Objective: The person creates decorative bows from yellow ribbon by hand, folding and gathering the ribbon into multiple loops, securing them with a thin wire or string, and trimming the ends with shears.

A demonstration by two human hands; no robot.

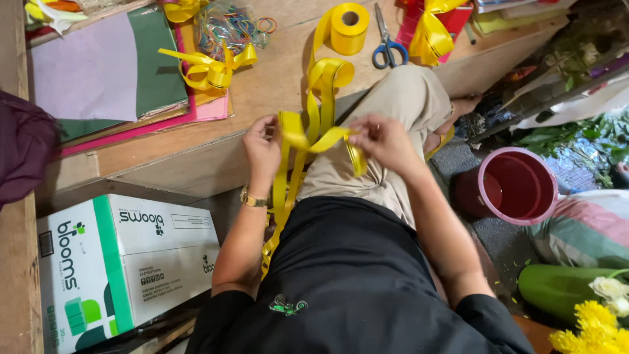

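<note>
I see both hands pinching the yellow ribbon: left hand and right hand fingers closed on its loops. Two finished bows lie on the counter; this one looks half-folded, untied.

Ribbon: bright yellow, plain. Ribbon roll: same yellow. Scissors: blue handles. Bucket: dark red, pink rim. Paper sheets: lilac over dark green over pink. Box: white, green stripe. Shirt: black. Trousers: beige.

A seated person is wearing a black short-sleeved shirt with a small green emblem, beige trousers and a gold wristwatch.
</note>
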